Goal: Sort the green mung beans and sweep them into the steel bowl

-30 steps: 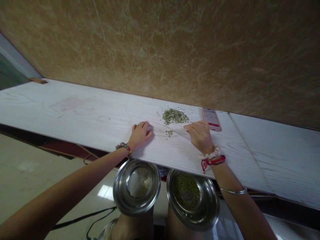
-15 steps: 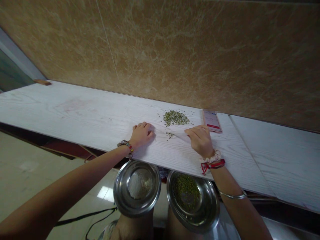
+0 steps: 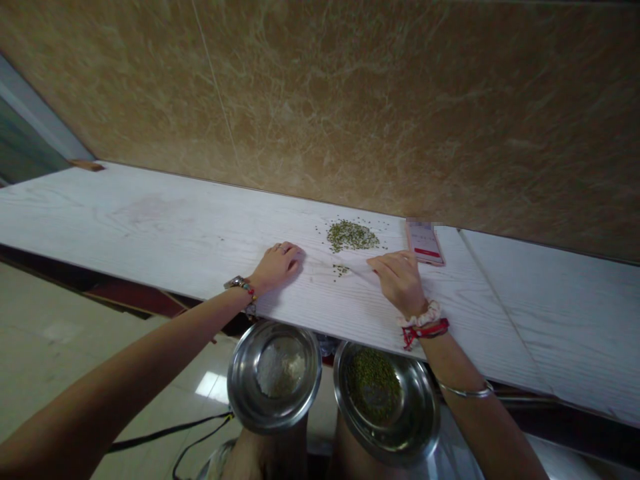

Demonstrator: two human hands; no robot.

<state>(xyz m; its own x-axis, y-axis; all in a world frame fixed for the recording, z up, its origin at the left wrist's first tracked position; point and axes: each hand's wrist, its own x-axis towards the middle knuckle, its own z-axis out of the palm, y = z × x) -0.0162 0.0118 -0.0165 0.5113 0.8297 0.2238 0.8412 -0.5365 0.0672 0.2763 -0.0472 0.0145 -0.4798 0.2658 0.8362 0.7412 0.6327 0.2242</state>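
Note:
My right hand [image 3: 399, 283] is closed in a pinch on a thin, pale strip-like tool [image 3: 361, 272]. Its near-transparent look hides its exact kind. The strip's far end lies by a small cluster of green beans [image 3: 341, 270] on the white board. Just behind is a larger spread of green beans [image 3: 351, 235]. To the left, my left hand [image 3: 277, 265] rests on the board with its fingers curled together. Whatever may be under those fingers is hidden.
Two steel bowls sit over my knees under the board's front edge. The left bowl [image 3: 275, 421] has pale bits and water; the right bowl [image 3: 420, 380] contains green beans. A phone [image 3: 425, 241] lies against the marbled wall [image 3: 320, 100]. The white board [image 3: 190, 233] runs along it.
My left hand has slid slightly left, away from the beans, with its thumb drawn in closer. My right hand has barely shifted and still pinches the pale strip.

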